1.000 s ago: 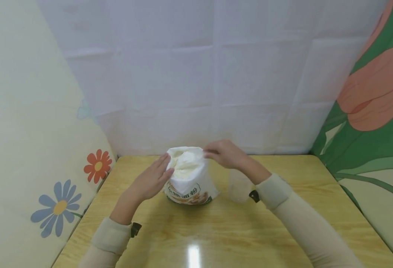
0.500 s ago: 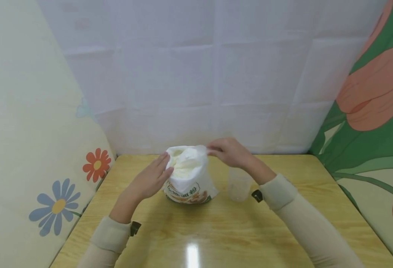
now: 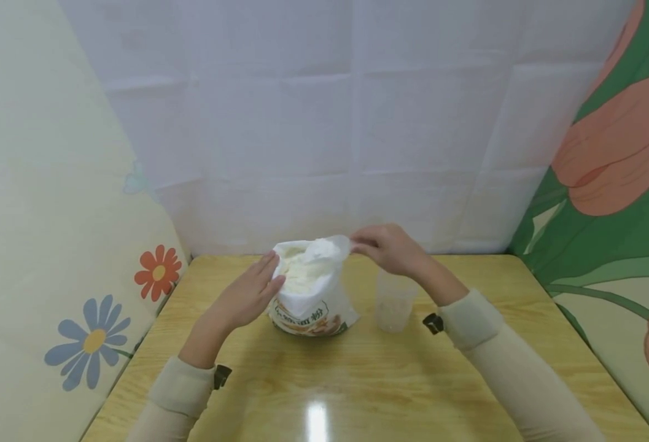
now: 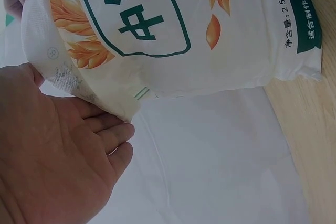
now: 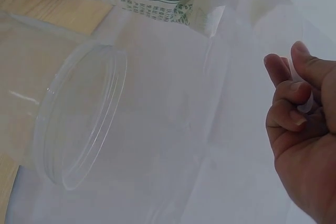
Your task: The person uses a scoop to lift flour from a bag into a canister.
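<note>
White bag of powder (image 3: 306, 307) upright on the wood-grained surface (image 3: 368, 380), mouth gaping upward, long axis vertical, printed front facing the near side. Over the right part of that mouth, a translucent scoop (image 3: 344, 244) heaped with white powder (image 3: 321, 249); cannot tell whether touching the rim or just clear of it. Held at the right end by the right grip (image 3: 388, 250), thumb against curled fingers, handle mostly hidden between them. Bowl pointing left from the grip, with the scoop's long axis running roughly left to right. Clear jar (image 3: 395, 310) upright on the surface, just right of the bag with a gap between, seemingly lidless; below the right grip and towards the near side, upper part partly covered by hand and wrist. Much closer to the right grip than to the left. Left grip (image 3: 249, 294) laid along the bag's left rim, fingers mostly straight, touching rather than clasping, probably steadying the bag. Deciding relation, as judged: loaded bowl to the left, jar mouth lower to the right, bag's right rim between; any carry to the jar calling for a lift past that rim, then a rightward, nearward shift with the bowl level.
</note>
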Action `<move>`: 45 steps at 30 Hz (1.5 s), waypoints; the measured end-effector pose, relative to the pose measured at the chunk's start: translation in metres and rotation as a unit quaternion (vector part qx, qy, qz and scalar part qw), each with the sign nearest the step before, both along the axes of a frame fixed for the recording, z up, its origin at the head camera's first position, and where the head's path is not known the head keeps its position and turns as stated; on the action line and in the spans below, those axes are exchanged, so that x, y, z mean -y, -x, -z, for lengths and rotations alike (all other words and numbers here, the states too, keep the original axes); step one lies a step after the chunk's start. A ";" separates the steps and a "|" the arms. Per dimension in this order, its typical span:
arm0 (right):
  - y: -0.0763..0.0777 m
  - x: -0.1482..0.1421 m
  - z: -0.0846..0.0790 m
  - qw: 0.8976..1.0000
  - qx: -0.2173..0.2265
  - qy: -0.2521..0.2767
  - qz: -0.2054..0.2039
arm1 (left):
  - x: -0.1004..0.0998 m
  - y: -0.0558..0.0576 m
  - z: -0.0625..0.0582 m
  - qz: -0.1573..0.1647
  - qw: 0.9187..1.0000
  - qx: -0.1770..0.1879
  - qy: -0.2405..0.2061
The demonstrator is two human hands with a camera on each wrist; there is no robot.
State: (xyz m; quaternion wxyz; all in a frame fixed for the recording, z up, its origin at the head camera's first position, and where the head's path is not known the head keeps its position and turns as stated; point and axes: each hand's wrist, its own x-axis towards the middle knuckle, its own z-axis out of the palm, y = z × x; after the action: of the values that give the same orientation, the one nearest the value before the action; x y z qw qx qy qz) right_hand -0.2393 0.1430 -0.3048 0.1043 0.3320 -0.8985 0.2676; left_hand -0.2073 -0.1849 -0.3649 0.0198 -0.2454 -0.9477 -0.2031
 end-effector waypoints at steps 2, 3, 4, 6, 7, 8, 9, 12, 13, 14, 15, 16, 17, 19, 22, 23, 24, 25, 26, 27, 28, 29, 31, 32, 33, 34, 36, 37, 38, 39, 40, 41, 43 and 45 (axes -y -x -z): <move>-0.001 -0.004 0.000 1.000 -0.008 0.002 0.000 | 0.000 0.000 0.000 0.000 1.000 0.000 0.000; -0.001 -0.005 0.000 1.000 -0.013 0.004 0.001 | 0.000 0.000 0.001 0.001 1.000 -0.001 0.001; -0.002 -0.007 0.000 1.000 -0.020 0.006 0.000 | 0.000 0.000 0.001 0.001 1.000 -0.003 0.002; -0.002 -0.012 0.000 1.000 -0.030 0.009 0.003 | 0.000 0.000 0.001 0.001 1.000 -0.005 0.003; -0.003 -0.013 0.000 0.999 -0.035 0.011 0.004 | 0.000 0.000 0.001 0.001 1.000 -0.005 0.003; -0.003 -0.015 0.001 0.999 -0.039 0.012 0.006 | 0.000 0.000 0.001 0.001 1.000 -0.006 0.003; -0.004 -0.018 0.001 0.999 -0.041 0.012 0.009 | 0.000 0.000 0.001 0.000 1.000 -0.005 0.002; -0.006 -0.024 0.002 0.999 -0.041 0.011 0.020 | 0.000 0.000 0.001 -0.002 1.000 -0.003 0.002; -0.007 -0.026 0.002 0.999 -0.041 0.010 0.024 | 0.000 0.000 0.001 -0.003 1.000 -0.002 0.002; -0.007 -0.028 0.002 0.999 -0.040 0.009 0.027 | -0.001 0.000 0.001 -0.003 1.000 -0.002 0.002; -0.007 -0.031 0.003 0.999 -0.039 0.009 0.030 | -0.001 -0.001 0.001 -0.004 1.000 -0.001 0.002; -0.008 -0.033 0.003 0.999 -0.038 0.008 0.033 | -0.001 -0.001 0.000 -0.004 1.000 -0.001 0.003; -0.008 -0.035 0.003 0.999 -0.037 0.009 0.036 | -0.001 0.000 0.000 -0.004 1.000 0.000 0.003; -0.008 -0.039 0.004 0.998 -0.036 0.011 0.041 | -0.001 0.000 0.000 -0.003 1.000 0.000 0.003; -0.010 -0.045 0.006 0.998 -0.035 0.015 0.049 | 0.000 0.000 0.001 -0.002 1.000 0.002 0.002; -0.010 -0.047 0.007 0.998 -0.036 0.017 0.050 | 0.000 0.000 0.001 -0.002 1.000 0.002 0.001; -0.011 -0.049 0.007 0.998 -0.040 0.018 0.052 | 0.000 0.000 0.001 -0.002 1.000 0.002 0.002; -0.011 -0.051 0.008 0.997 -0.042 0.019 0.054 | 0.000 0.000 0.001 -0.003 1.000 0.003 0.002; -0.012 -0.053 0.009 0.997 -0.044 0.020 0.056 | 0.001 0.000 0.001 -0.003 1.000 0.003 0.002; -0.012 -0.055 0.009 0.997 -0.045 0.020 0.057 | 0.001 0.000 0.000 -0.004 1.000 0.005 0.002; -0.013 -0.057 0.010 0.997 -0.045 0.021 0.059 | 0.001 0.000 0.000 -0.005 1.000 0.007 0.002; -0.013 -0.059 0.011 0.997 -0.045 0.021 0.062 | 0.001 0.000 0.000 -0.006 1.000 0.009 0.003; -0.015 -0.063 0.013 0.997 -0.040 0.023 0.067 | 0.002 -0.001 0.000 -0.007 1.000 0.013 0.005; -0.015 -0.064 0.014 0.997 -0.037 0.023 0.070 | 0.002 -0.001 -0.001 -0.008 1.000 0.015 0.006; -0.016 -0.066 0.015 0.996 -0.036 0.022 0.073 | 0.002 -0.001 -0.001 -0.009 1.000 0.017 0.007; -0.016 -0.068 0.015 0.996 -0.032 0.023 0.077 | 0.002 -0.001 -0.001 -0.008 1.000 0.017 0.008; -0.017 -0.072 0.016 0.996 -0.027 0.020 0.082 | 0.002 -0.002 -0.002 -0.008 1.000 0.017 0.009; -0.017 -0.074 0.017 0.996 -0.023 0.019 0.085 | 0.002 -0.002 -0.002 -0.008 1.000 0.017 0.009; -0.018 -0.076 0.017 0.996 -0.019 0.019 0.086 | 0.002 -0.002 -0.002 -0.008 1.000 0.017 0.009; -0.019 -0.078 0.018 0.996 -0.012 0.019 0.088 | 0.002 -0.002 -0.002 -0.007 1.000 0.016 0.010; -0.020 -0.080 0.019 0.996 -0.007 0.019 0.090 | 0.002 -0.001 -0.002 -0.007 1.000 0.015 0.010; -0.021 -0.083 0.020 0.996 -0.005 0.019 0.091 | 0.002 -0.001 -0.002 -0.007 1.000 0.015 0.010; -0.022 -0.088 0.022 0.995 -0.004 0.020 0.096 | 0.002 -0.001 -0.002 -0.004 1.000 0.012 0.011; -0.023 -0.093 0.025 0.995 -0.009 0.020 0.099 | 0.002 -0.001 -0.002 -0.003 1.000 0.011 0.012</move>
State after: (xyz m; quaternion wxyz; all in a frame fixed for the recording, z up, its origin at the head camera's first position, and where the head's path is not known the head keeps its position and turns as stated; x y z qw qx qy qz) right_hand -0.2162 0.2359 -0.3294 0.1453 0.2416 -0.9205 0.2707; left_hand -0.2059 -0.1866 -0.3633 0.0071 -0.2407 -0.9509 -0.1946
